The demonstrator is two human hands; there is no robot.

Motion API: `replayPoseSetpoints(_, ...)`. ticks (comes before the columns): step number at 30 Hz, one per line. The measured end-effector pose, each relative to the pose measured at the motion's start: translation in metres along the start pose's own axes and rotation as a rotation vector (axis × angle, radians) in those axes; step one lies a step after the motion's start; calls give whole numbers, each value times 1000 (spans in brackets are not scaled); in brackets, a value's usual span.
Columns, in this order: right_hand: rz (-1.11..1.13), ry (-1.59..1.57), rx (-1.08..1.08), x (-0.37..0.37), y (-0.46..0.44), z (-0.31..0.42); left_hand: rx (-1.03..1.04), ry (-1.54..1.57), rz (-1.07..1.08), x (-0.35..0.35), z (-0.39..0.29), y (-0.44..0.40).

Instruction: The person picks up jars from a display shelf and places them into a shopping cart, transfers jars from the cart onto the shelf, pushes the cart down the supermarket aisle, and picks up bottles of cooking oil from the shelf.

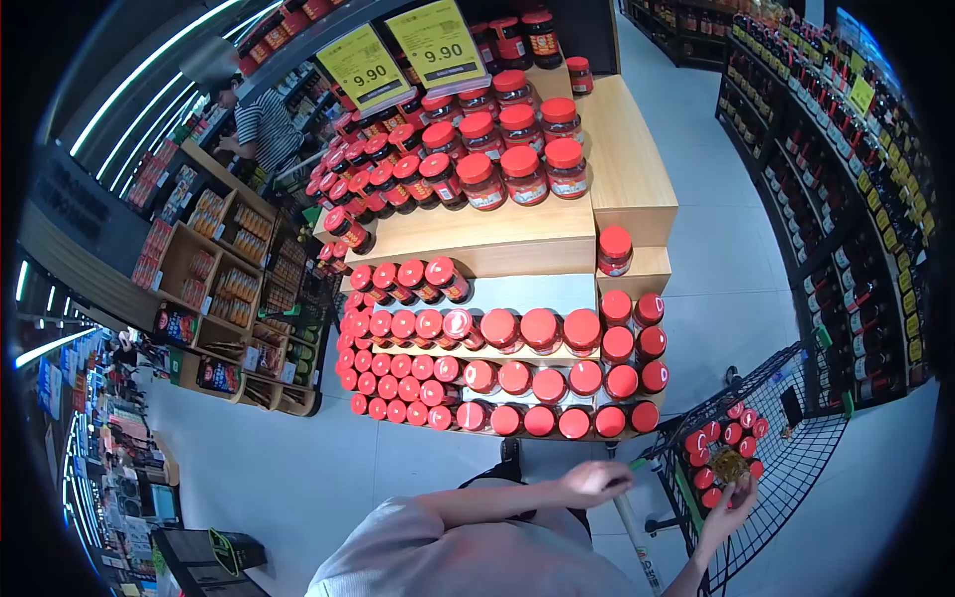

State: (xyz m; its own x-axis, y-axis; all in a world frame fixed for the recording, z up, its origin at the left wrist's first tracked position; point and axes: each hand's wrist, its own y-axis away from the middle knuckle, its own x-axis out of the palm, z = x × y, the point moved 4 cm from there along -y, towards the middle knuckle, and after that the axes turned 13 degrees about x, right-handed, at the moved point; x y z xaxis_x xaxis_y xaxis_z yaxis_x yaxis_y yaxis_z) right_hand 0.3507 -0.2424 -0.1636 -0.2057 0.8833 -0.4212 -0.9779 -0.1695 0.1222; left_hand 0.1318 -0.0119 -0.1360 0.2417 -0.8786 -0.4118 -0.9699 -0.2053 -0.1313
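Note:
My right hand reaches into the shopping cart with its fingers closed on a jar that shows yellowish-brown contents. Around that jar, several red-lidded jars stand together in the wire basket. My left hand is curled at the far end of the cart handle, in front of my body; the fingers are partly hidden. Just ahead of me, a stepped wooden display carries rows of red-lidded jars, some of them large and some small.
Two yellow price signs stand over the upper jars. Bottle shelves line the right side, across a grey floor aisle. Wooden shelves of packaged goods are on the left, with a person in a striped shirt beyond them.

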Motion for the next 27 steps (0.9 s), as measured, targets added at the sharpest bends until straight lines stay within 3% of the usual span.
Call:
replayPoseSetpoints(2,-48,116,-27,14,57,14,-47,-57,-193,-83,1,21)
replayPoseSetpoints(3,-95,117,-184,26,84,20,-87,-48,-324,-122,18,40)
replayPoseSetpoints(4,-122,133,-98,42,116,47,-32,-91,-538,-165,29,57)
replayPoseSetpoints(6,-118,258,-190,63,141,13,-243,-87,-802,-259,61,103)
replayPoseSetpoints(8,-155,314,-222,86,160,7,-199,-48,-1098,-355,81,143)
replayPoseSetpoints(9,-161,333,-176,96,167,1,-300,-163,-1156,-405,90,166)
replayPoseSetpoints(10,-166,352,-128,100,174,-2,-170,-369,-1305,-451,114,186)
replayPoseSetpoints(12,-177,375,-106,107,181,12,-222,-513,-1473,-524,140,208)
replayPoseSetpoints(15,-204,385,-80,115,182,12,-355,-756,-1455,-599,177,223)
replayPoseSetpoints(17,-237,489,-144,115,180,4,-284,-811,-1443,-625,196,218)
replayPoseSetpoints(18,-285,568,-192,117,184,6,-319,-751,-1377,-631,190,212)
replayPoseSetpoints(19,-290,595,-195,119,187,10,-165,-671,-1364,-628,176,201)
replayPoseSetpoints(21,-308,640,-211,120,188,15,-254,-537,-1234,-632,175,192)
replayPoseSetpoints(27,-333,652,-205,120,187,9,-205,-585,-1279,-613,155,182)
